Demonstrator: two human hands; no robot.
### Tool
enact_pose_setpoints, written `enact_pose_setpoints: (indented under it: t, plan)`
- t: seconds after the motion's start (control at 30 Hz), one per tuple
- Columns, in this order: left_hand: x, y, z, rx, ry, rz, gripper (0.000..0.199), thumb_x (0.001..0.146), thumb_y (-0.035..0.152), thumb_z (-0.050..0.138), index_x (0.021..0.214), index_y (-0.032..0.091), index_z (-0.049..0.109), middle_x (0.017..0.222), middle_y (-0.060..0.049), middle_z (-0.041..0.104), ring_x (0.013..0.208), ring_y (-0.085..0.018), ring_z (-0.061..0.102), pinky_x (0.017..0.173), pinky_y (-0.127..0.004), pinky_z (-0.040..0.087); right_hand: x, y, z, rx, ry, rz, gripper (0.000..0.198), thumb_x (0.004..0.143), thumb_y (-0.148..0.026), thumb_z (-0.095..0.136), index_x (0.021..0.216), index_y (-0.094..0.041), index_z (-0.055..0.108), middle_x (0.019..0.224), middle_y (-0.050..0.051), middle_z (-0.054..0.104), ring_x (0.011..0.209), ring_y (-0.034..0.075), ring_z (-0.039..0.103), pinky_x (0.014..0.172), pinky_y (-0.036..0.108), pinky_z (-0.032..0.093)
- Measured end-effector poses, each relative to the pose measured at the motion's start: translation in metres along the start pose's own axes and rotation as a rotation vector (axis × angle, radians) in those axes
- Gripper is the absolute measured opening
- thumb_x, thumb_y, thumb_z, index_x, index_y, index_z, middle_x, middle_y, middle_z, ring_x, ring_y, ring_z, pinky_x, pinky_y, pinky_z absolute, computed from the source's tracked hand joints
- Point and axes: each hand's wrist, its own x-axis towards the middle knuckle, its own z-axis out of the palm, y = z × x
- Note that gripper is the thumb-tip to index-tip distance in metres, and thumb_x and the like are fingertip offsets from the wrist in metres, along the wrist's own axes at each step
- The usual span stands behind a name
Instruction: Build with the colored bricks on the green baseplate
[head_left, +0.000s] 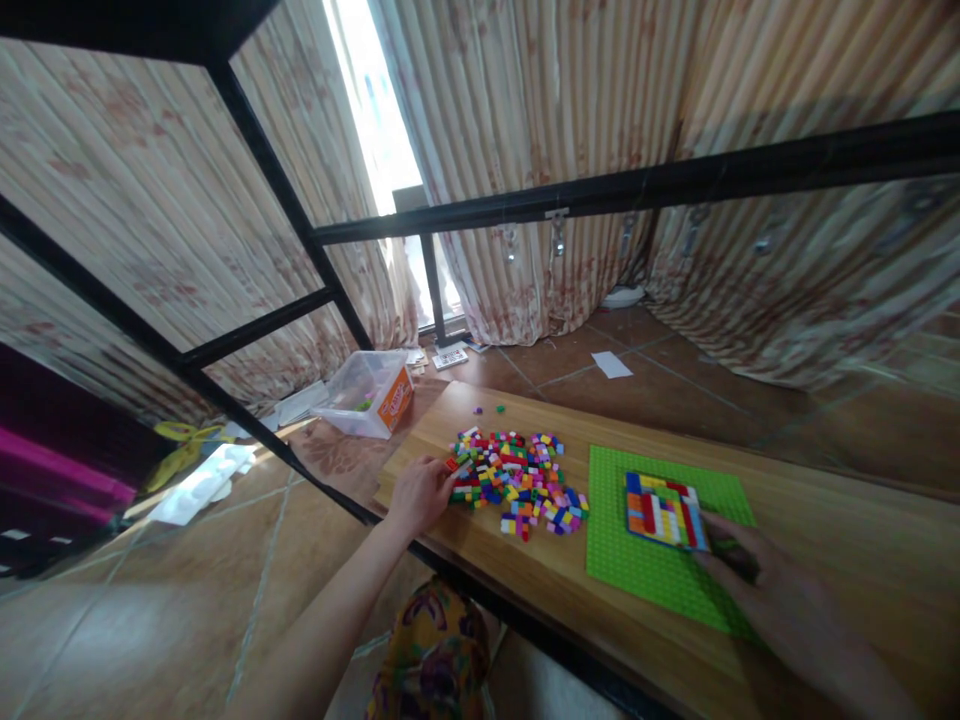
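One brick panel point(664, 510) seemingly near full, many bricks point(517, 480) loose

Clamped in the right hand point(772, 578), the panel sits over a green baseplate point(630, 575). At its nine o'clock, the left hand point(420, 495) meets the bricks, grip unclear; at their ten o'clock, a plastic bin point(379, 425).

From my remote view, the support surface is a wooden table point(555, 585) with visible grain. I note a loose pile of mixed-colour toy bricks point(514, 470) lying directly on it. One purple brick point(478, 410) and one green brick point(500, 408) lie apart, beyond the pile. A green studded baseplate point(609, 540) lies flat, just beside the pile.
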Motion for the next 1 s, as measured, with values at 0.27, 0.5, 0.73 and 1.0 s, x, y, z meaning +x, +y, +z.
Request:
enact_pose_setpoints:
  t: [0.27,0.5,0.73,1.0]
  plan:
    - [0.005,0.015,0.01,-0.022,0.036,-0.097,0.02,0.087,0.033,0.057,0.084,0.018,0.07,0.094,-0.007,0.067,0.089,-0.02,0.06,0.081,-0.031,0.043,-0.001,-0.005,-0.001,0.009,-0.005,0.001,0.058,0.078,-0.057,0.051,0.125,-0.024,0.059,0.106,0.01,0.07,0.087,0.029,0.069,0.077,0.042,0.055]
    - [0.01,0.023,0.011,0.129,0.003,-0.09,0.015,0.089,0.025,0.053,0.088,0.016,0.065,0.1,-0.011,0.065,0.095,-0.023,0.059,0.085,-0.034,0.043,-0.003,-0.007,-0.001,-0.014,0.009,-0.034,0.055,0.08,-0.055,0.05,0.124,-0.022,0.06,0.11,0.011,0.069,0.084,0.027,0.069,0.073,0.04,0.055]
    - [0.002,0.02,0.002,0.182,0.04,-0.113,0.02,0.09,0.012,0.04,0.091,0.013,0.06,0.095,-0.013,0.065,0.095,-0.024,0.06,0.086,-0.035,0.044,-0.003,-0.01,0.0,0.017,0.017,-0.051,0.053,0.081,-0.052,0.053,0.125,-0.023,0.06,0.113,0.01,0.069,0.084,0.026,0.069,0.077,0.039,0.054]
    - [0.001,0.087,-0.026,-0.788,-0.003,-0.15,0.017,0.087,0.033,0.046,0.089,0.019,0.056,0.074,-0.002,0.063,0.068,-0.017,0.061,0.062,-0.027,0.045,-0.013,-0.04,-0.019,0.169,0.224,-0.024,0.039,0.084,-0.046,0.054,0.109,-0.02,0.069,0.099,0.008,0.071,0.077,0.021,0.065,0.074,0.035,0.052]
